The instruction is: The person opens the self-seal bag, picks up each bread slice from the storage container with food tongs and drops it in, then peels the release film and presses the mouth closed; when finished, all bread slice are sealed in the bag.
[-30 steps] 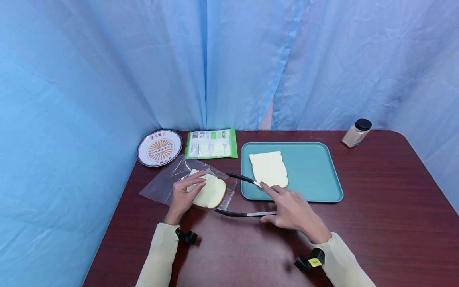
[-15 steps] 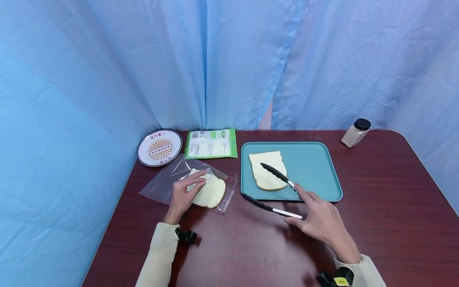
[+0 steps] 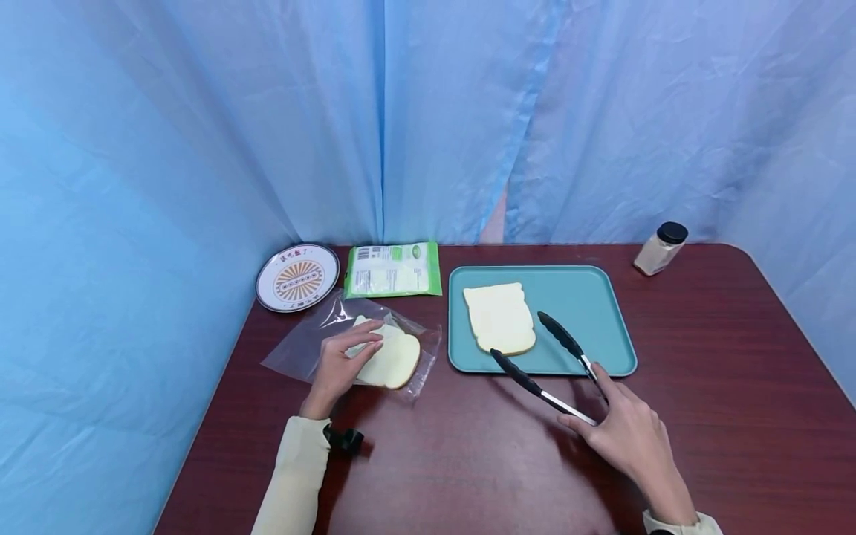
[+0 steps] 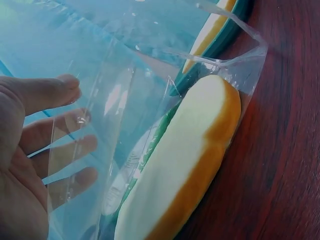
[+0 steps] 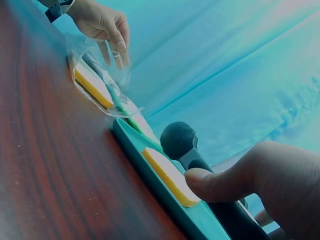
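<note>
Fingers (image 3: 605, 383) of our right hand (image 3: 631, 427) grip spread tongs (image 3: 518, 373); our left hand (image 3: 336, 366) is half-spread, fingertips (image 4: 86, 144) showing through clear bag (image 3: 294, 357) around 1 bread slice (image 3: 399, 362); 2nd slice (image 3: 500, 319) lies on tray (image 3: 582, 305).

Black-tipped tongs (image 3: 558, 403), legs spread, slant from the right hand (image 3: 631, 435); at left, a clear bag (image 3: 301, 353) on the surface (image 3: 435, 468) encloses a white bread slice (image 3: 401, 358).

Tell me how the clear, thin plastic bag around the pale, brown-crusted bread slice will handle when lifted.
The bag is probably floppy: its creased film extends loosely past the slice. It may feel slippery, given its glossy highlights. The slice looks thick and lies flat, so it likely keeps its shape while the film sags around it.
</note>
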A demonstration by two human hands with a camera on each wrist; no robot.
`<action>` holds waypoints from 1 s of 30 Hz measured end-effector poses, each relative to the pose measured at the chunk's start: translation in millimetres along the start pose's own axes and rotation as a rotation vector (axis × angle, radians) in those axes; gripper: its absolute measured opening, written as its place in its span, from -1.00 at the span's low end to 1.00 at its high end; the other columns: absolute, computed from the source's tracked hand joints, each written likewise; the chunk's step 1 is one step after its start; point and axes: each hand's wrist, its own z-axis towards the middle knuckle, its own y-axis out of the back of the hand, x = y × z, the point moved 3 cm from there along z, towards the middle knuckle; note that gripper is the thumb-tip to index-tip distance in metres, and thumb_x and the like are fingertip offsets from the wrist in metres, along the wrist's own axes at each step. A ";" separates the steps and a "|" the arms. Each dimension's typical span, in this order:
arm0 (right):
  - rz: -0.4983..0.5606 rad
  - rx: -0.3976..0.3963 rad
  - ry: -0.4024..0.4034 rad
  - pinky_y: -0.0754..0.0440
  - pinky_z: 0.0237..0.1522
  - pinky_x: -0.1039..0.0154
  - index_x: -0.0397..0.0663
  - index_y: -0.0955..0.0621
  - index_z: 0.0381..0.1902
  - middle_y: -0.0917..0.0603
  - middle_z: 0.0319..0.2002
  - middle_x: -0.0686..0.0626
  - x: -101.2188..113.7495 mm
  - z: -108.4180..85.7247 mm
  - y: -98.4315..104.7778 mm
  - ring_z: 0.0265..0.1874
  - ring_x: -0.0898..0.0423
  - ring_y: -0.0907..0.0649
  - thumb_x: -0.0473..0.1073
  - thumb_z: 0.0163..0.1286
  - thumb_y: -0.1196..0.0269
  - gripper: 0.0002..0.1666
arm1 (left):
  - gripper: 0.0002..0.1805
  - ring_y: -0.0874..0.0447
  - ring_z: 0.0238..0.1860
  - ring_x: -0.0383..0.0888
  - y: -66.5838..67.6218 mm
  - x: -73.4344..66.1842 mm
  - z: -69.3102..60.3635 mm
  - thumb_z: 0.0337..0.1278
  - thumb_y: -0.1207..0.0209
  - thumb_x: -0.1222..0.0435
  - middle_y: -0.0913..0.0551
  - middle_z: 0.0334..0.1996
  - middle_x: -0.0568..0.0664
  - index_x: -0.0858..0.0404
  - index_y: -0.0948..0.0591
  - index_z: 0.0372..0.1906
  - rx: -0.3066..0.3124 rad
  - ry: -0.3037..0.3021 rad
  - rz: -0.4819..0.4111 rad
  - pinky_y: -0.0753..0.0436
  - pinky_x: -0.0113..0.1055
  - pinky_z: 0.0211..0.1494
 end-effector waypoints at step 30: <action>-0.004 0.162 -0.205 -0.58 -0.27 -0.35 -0.05 -0.23 0.52 -0.59 0.10 -0.39 20.7 -9.6 -20.0 -0.14 -0.52 -0.63 0.56 0.04 -0.35 0.29 | -0.89 -0.74 0.10 0.18 -7.6 36.7 -12.2 0.05 -0.39 0.47 -0.78 -0.02 0.22 0.37 -0.80 -0.27 0.100 -0.055 0.068 -0.48 -0.63 0.32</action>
